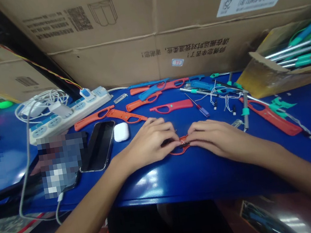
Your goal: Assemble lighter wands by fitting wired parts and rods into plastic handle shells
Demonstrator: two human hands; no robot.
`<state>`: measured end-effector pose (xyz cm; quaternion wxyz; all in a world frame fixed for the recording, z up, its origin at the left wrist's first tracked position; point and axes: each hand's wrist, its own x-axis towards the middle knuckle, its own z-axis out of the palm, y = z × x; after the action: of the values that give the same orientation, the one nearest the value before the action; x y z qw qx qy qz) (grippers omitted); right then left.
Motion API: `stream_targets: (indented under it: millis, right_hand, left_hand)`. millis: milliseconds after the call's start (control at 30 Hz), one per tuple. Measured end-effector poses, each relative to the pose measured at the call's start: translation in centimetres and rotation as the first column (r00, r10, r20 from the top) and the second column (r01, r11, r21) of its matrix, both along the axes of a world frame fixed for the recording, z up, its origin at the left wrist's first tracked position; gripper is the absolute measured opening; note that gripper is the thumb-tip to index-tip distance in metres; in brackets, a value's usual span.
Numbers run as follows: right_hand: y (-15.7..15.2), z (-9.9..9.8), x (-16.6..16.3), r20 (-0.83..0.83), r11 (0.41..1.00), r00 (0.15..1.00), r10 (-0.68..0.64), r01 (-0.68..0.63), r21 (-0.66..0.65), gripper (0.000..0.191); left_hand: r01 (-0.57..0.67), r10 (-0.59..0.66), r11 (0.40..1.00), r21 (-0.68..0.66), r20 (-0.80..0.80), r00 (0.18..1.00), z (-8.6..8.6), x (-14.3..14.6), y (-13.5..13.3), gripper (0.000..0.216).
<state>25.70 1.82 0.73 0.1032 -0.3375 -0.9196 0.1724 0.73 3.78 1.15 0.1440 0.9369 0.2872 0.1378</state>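
My left hand (150, 141) and my right hand (213, 137) meet over an orange plastic handle piece (180, 151) that lies on the blue table (168, 177). Both hands pinch it with fingers closed; a small metal part (183, 142) shows between the fingertips. Most of the piece is hidden under my fingers. Just beyond my hands lie several more orange handle halves (171, 107) and blue handle halves (151, 90).
A black phone (98, 145) and a white earbud case (121, 131) lie left of my hands. A white power strip (69, 114) with chargers sits behind them. A screwdriver (199, 107), thin wires (225, 99) and a cardboard box of rods (283, 68) are on the right. Cardboard cartons (158, 21) wall the back.
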Motion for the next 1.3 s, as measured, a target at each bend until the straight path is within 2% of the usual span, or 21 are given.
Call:
stream_targets:
  millis: [167,300,567,800,900,1000,1200,1300]
  right_hand:
    - [-0.1,0.1,0.0,-0.005,1.0,1.0,0.004,-0.004,-0.002,0.029]
    - [-0.1,0.3,-0.1,0.001,1.0,1.0,0.014,-0.014,-0.002,0.029]
    - [-0.3,0.2,-0.2,-0.001,1.0,1.0,0.003,-0.003,0.023,0.031]
    - [-0.5,0.5,-0.5,0.051,1.0,0.998,-0.029,0.028,0.008,0.03]
    - [-0.6,0.5,-0.6,0.076,1.0,0.997,-0.023,0.021,0.019,0.029]
    - [-0.7,0.4,-0.7,0.091,0.999,0.996,-0.018,0.014,0.044,0.029]
    - [-0.7,0.1,-0.5,0.04,0.997,0.999,-0.027,0.025,0.07,0.029]
    - [-0.7,0.1,-0.5,0.054,0.997,0.997,-0.046,0.043,0.062,0.03]
  left_hand:
    - [-0.05,0.051,0.997,0.058,-0.008,0.999,-0.6,0.5,0.0,0.017]
    - [-0.037,0.038,0.99,0.134,-0.005,0.999,-1.1,0.9,-0.1,0.017]
    - [-0.066,0.087,0.949,0.308,-0.056,0.995,-1.3,1.6,-0.5,0.012]
    - [0.049,0.029,0.899,0.436,-0.17,0.985,-0.4,0.5,-1.6,0.02]
    - [0.019,0.058,0.908,0.418,-0.171,0.983,-0.6,-0.3,-2.7,0.02]
    - [-0.072,0.117,0.929,0.364,-0.104,0.988,-1.3,-0.8,-3.6,0.022]
    - [-0.258,0.253,0.932,0.253,0.052,0.966,-1.9,-0.5,-3.9,0.018]
    - [-0.256,0.245,0.939,0.231,0.075,0.967,-1.9,-0.4,-3.8,0.019]
